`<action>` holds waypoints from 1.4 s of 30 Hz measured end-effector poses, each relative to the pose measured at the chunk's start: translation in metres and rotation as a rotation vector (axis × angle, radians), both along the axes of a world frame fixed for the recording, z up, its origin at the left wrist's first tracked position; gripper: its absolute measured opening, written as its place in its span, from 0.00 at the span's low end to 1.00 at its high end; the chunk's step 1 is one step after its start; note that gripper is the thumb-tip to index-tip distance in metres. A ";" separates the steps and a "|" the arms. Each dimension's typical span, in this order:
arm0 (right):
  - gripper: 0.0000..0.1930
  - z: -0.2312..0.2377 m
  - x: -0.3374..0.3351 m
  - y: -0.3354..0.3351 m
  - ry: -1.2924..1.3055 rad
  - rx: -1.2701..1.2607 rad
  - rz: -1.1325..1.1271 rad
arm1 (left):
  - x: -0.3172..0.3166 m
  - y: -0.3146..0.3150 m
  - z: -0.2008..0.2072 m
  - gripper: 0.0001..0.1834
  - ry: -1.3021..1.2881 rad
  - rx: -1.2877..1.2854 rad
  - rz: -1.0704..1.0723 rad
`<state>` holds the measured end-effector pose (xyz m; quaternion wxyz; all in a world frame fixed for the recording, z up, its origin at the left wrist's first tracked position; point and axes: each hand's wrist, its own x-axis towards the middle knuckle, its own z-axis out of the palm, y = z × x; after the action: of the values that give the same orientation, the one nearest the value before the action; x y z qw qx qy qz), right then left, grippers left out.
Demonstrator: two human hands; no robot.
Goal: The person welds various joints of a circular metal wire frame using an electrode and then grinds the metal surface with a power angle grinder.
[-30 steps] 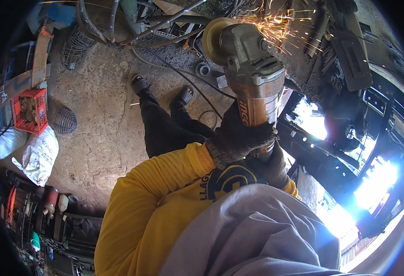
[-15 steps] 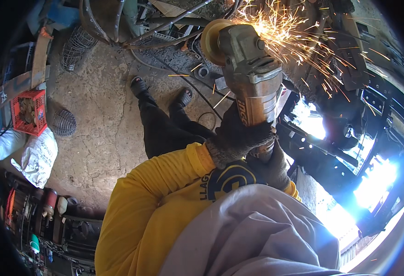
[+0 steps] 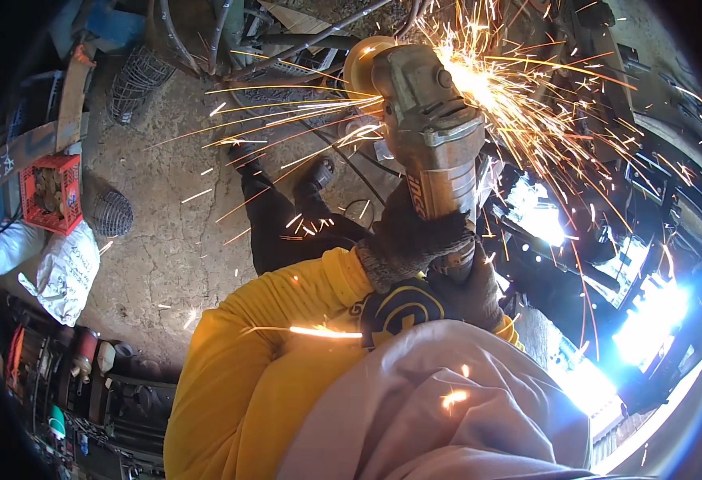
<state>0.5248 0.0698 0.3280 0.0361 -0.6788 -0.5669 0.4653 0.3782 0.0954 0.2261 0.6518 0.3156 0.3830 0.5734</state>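
Note:
An angle grinder (image 3: pixel 443 152) with a worn, orange-brown body points away from me, its pale disc (image 3: pixel 360 68) at the far left of its head. Wrapped round the middle of its body is my left hand (image 3: pixel 415 240) in a dark knit glove. My right hand (image 3: pixel 475 294), gloved too, closes on the near end of the handle, partly behind the left one. Bright sparks (image 3: pixel 479 80) burst from beyond the head, and streaks also fly left over the floor and onto my yellow sleeve. The grinder's head and the glare hide what the disc touches.
Metal rods (image 3: pixel 311 40) and a dark cable (image 3: pixel 343 156) lie ahead on the concrete floor (image 3: pixel 167 240). To the left are wire mesh rolls (image 3: pixel 139 84), a red crate (image 3: pixel 51 192) and a white sack (image 3: pixel 67 272). Dark steel frames (image 3: pixel 559 280) stand right, beside glaring light.
The grinder's head has shifted slightly left. The sparks have grown, with new streaks spraying left across the floor and toward my body. Both hands keep their hold.

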 end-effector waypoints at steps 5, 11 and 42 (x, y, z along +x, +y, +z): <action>0.33 -0.010 0.005 -0.005 0.015 0.097 0.025 | 0.007 0.000 -0.010 0.32 0.142 0.191 0.011; 0.32 0.000 -0.008 0.006 0.034 0.023 0.029 | 0.009 -0.006 -0.013 0.30 -0.091 0.000 -0.038; 0.37 -0.002 0.020 -0.016 -0.025 0.006 -0.021 | 0.010 -0.003 0.008 0.32 -0.553 -0.294 -0.304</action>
<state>0.5446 0.0534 0.3264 0.0357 -0.6904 -0.5616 0.4546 0.3884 0.0919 0.2337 0.8473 0.1045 0.2191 0.4725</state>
